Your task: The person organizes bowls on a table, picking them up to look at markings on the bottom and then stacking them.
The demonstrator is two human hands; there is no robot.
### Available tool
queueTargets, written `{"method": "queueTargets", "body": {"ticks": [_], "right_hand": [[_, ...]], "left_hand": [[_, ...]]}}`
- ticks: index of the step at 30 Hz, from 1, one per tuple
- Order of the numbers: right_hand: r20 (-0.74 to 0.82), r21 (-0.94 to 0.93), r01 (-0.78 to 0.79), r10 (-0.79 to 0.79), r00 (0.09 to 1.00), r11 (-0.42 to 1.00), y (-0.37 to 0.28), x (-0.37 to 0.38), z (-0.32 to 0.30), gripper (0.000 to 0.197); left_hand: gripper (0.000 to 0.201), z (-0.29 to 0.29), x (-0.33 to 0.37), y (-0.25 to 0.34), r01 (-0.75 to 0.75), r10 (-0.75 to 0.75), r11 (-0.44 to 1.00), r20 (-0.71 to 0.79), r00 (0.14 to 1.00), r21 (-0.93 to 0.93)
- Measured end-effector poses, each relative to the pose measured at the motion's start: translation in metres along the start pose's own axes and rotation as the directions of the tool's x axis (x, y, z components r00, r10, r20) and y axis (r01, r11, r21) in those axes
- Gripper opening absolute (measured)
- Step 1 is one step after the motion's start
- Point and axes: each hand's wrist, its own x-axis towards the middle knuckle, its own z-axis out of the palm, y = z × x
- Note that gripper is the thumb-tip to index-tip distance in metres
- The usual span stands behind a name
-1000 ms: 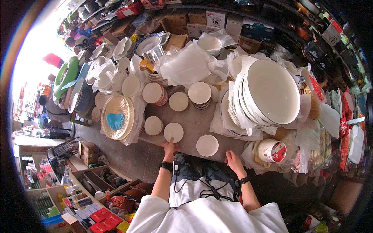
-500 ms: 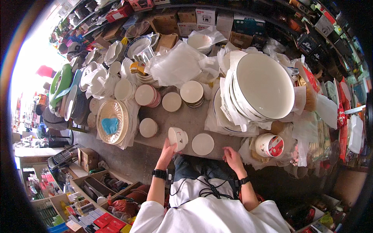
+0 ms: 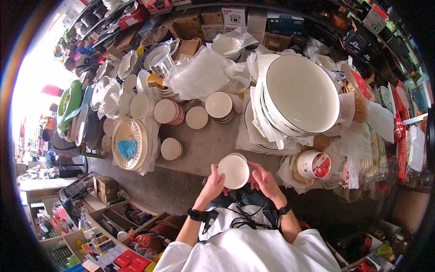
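A small white bowl is held at the table's near edge, its round opening turned up toward me. My left hand grips it from the left, thumb on the rim. On the opposite side my right hand has curled fingers against the bowl; their tips are partly hidden. The rim of a second white bowl peeks out just behind; whether the two touch, I cannot tell. Nearby on the table stand a short bowl stack, a single-looking bowl, a taller stack and a pink-sided stack.
Large bowls are piled with paper between them at the right. A red-and-white tub lies near them. Plates with a blue cloth-like piece stand at left. White wrapping sheets cover the back. Compartment bins are below left.
My left hand has carried its bowl rightward, in front of the bowl that stood on the table. My right hand has moved left and up to the bowl's side.
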Motion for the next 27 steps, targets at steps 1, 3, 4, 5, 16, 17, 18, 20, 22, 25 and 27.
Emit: {"method": "queueTargets", "body": {"ticks": [1, 3, 4, 5, 16, 17, 18, 20, 22, 25, 27], "right_hand": [[0.014, -0.109, -0.011, 0.012, 1.000, 0.994, 0.012, -0.001, -0.001, 0.049], [-0.014, -0.180, 0.031, -0.034, 0.999, 0.983, 0.026, -0.003, 0.001, 0.049], [-0.038, -0.252, 0.071, -0.083, 0.996, 0.965, 0.033, -0.002, 0.003, 0.048], [-0.045, -0.359, 0.109, -0.134, 0.990, 0.927, 0.041, -0.001, 0.006, 0.047], [-0.118, -0.414, 0.104, -0.166, 0.979, 0.904, 0.071, 0.042, 0.020, 0.053], [-0.113, -0.445, 0.040, -0.100, 0.989, 0.895, 0.072, 0.046, 0.022, 0.053], [-0.110, -0.446, 0.042, -0.102, 0.989, 0.894, 0.073, 0.048, 0.023, 0.053], [-0.108, -0.486, 0.012, -0.073, 0.991, 0.874, 0.076, 0.051, 0.025, 0.054], [-0.114, -0.490, 0.017, -0.083, 0.990, 0.872, 0.080, 0.055, 0.025, 0.055], [-0.126, -0.500, 0.028, -0.104, 0.987, 0.866, 0.088, 0.060, 0.025, 0.055], [-0.133, -0.506, 0.031, -0.114, 0.984, 0.862, 0.093, 0.061, 0.025, 0.054]], "left_hand": [[0.028, 0.004, -0.002, -0.003, -0.017, 0.016, 0.999, 0.023, 1.000, 0.045], [0.028, 0.009, -0.007, -0.008, 0.002, -0.005, 0.996, 0.041, 0.999, 0.087], [0.028, 0.011, -0.008, -0.012, 0.002, -0.005, 0.996, 0.041, 0.999, 0.088], [0.028, 0.013, -0.008, -0.018, -0.023, 0.021, 0.995, 0.025, 0.999, 0.097], [0.031, 0.010, 0.029, -0.041, -0.173, 0.319, 0.840, -0.211, 0.924, 0.514], [0.031, 0.009, 0.032, -0.047, -0.172, 0.319, 0.841, -0.214, 0.923, 0.514], [0.032, 0.008, 0.035, -0.054, -0.149, 0.322, 0.817, -0.225, 0.920, 0.558], [0.033, 0.009, 0.038, -0.054, -0.129, 0.324, 0.791, -0.230, 0.918, 0.598], [0.038, 0.009, 0.040, -0.054, -0.039, 0.185, 0.853, -0.230, 0.955, 0.521], [0.039, 0.013, 0.043, -0.055, -0.025, 0.181, 0.841, -0.238, 0.954, 0.540], [0.039, 0.014, 0.044, -0.057, -0.042, 0.201, 0.838, -0.237, 0.950, 0.544]]}}
